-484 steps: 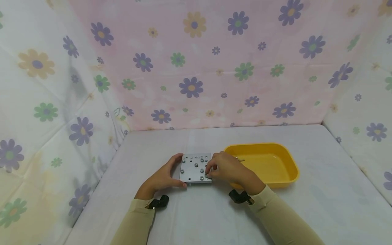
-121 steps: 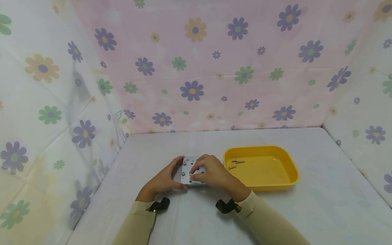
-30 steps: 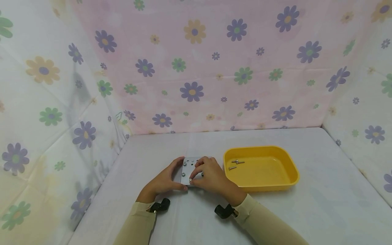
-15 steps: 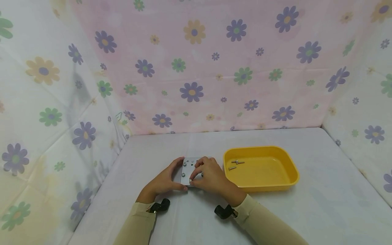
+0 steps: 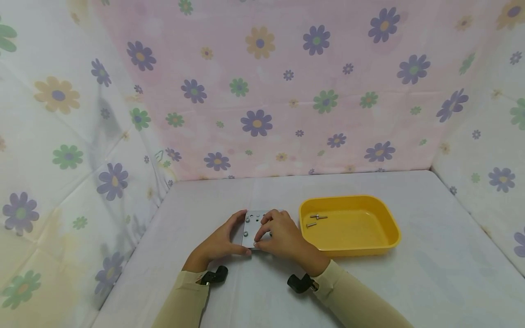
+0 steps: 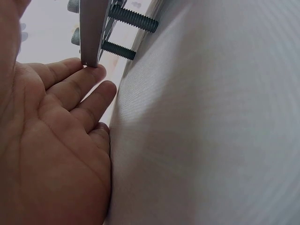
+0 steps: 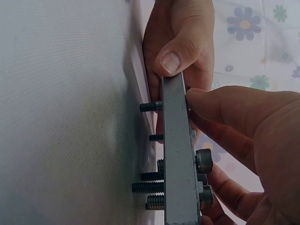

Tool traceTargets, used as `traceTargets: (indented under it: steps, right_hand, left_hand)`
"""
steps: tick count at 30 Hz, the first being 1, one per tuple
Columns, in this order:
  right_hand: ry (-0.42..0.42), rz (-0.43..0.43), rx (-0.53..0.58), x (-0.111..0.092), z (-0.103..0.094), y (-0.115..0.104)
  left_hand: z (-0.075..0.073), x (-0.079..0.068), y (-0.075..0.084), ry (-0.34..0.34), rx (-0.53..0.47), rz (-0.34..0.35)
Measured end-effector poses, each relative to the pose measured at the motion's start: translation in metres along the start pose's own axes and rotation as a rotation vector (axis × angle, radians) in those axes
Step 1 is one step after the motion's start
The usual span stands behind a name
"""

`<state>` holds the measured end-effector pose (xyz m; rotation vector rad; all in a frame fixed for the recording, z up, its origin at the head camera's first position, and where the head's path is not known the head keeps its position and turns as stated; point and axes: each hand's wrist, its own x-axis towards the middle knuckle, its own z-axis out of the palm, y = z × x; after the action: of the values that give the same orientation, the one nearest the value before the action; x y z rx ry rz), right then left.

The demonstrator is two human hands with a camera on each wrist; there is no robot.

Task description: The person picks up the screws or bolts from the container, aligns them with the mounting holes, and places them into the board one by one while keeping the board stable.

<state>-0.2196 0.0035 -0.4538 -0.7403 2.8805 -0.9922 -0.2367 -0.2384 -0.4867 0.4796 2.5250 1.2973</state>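
Note:
A silver metal plate (image 5: 252, 228) with holes and several socket-head screws lies in front of me. My left hand (image 5: 219, 239) holds its left end, thumb on the near edge and fingers at the far corner. With thumb and index finger, my right hand (image 5: 283, 237) pinches a small screw (image 5: 255, 244) at the plate's near edge; its head is mostly hidden. In the right wrist view, a threaded shank (image 7: 151, 107) sticks out beneath the plate opposite the right thumb. Other screw heads (image 7: 204, 161) stand proud of the top face. The right hand covers the plate's right part.
A yellow tray (image 5: 365, 251) stands to the right of the plate, with 3 loose screws (image 5: 318, 217) at its left end. White cloth (image 5: 229, 296) covers the table. Flowered cloth walls (image 5: 287, 118) rise at the back and both sides.
Since 4 seconds ago, my right hand has moved the screw from mid-plate to the near edge. Its head has sunk lower over the last second. My left hand stays put.

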Motion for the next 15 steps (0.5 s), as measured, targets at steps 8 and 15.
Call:
traceTargets:
  steps: [8, 15]
  right_hand:
    - [-0.003, -0.001, -0.010, 0.0001, -0.0006, -0.0002]
    - [-0.011, 0.000, 0.004, -0.0007, -0.0019, -0.0015]
  left_hand:
    - [-0.0002, 0.0012, -0.0022, 0.005, -0.003, -0.005]
    - [0.0007, -0.0002, 0.0002, 0.002, -0.009, -0.008]
